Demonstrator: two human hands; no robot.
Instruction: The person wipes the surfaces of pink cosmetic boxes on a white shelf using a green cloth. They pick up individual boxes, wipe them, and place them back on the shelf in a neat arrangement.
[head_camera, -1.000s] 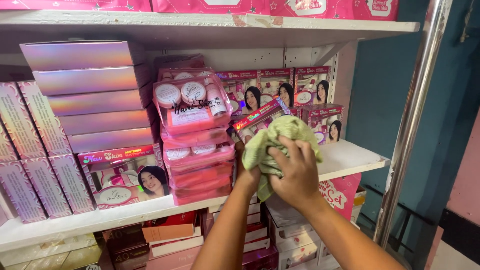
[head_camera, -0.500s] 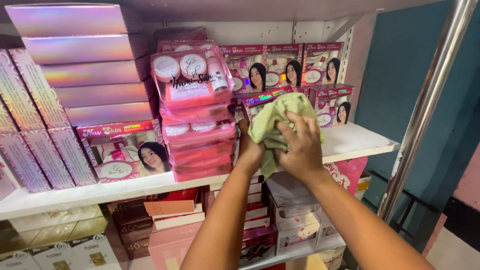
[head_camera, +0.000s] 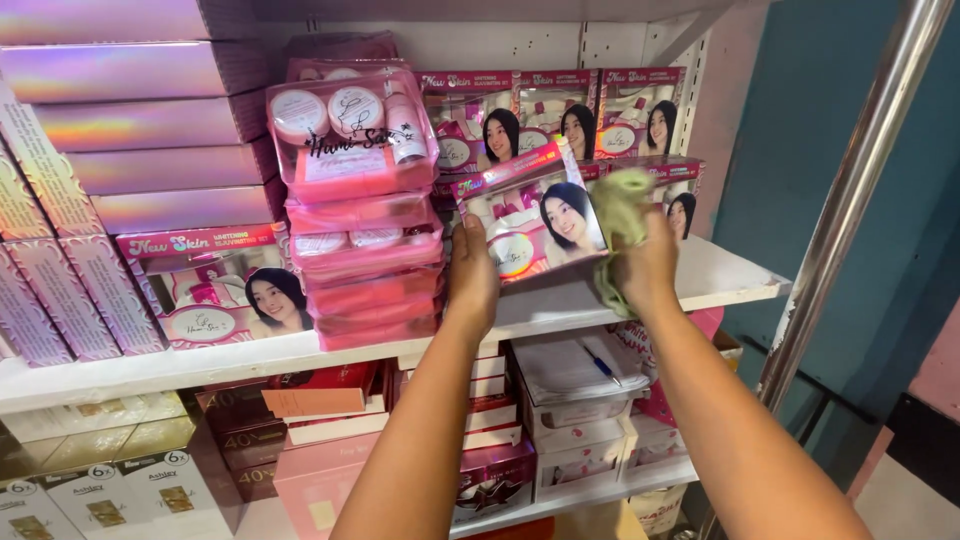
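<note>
Two hands are lifting a pink boxed set (head_camera: 535, 220) off the white shelf (head_camera: 720, 275) near its right front edge: left hand (head_camera: 472, 275) clamping its left side, right hand (head_camera: 645, 265) closing on a green cloth (head_camera: 620, 215) against its right. Cloth could be making the grip slippery; box risks knocking the pink stack (head_camera: 365, 240) beside it.

White shelves (head_camera: 150, 365) crowded with pink boxes stood against a teal wall (head_camera: 800, 150), with a shiny metal pole (head_camera: 850, 200) slanting beside them.
</note>
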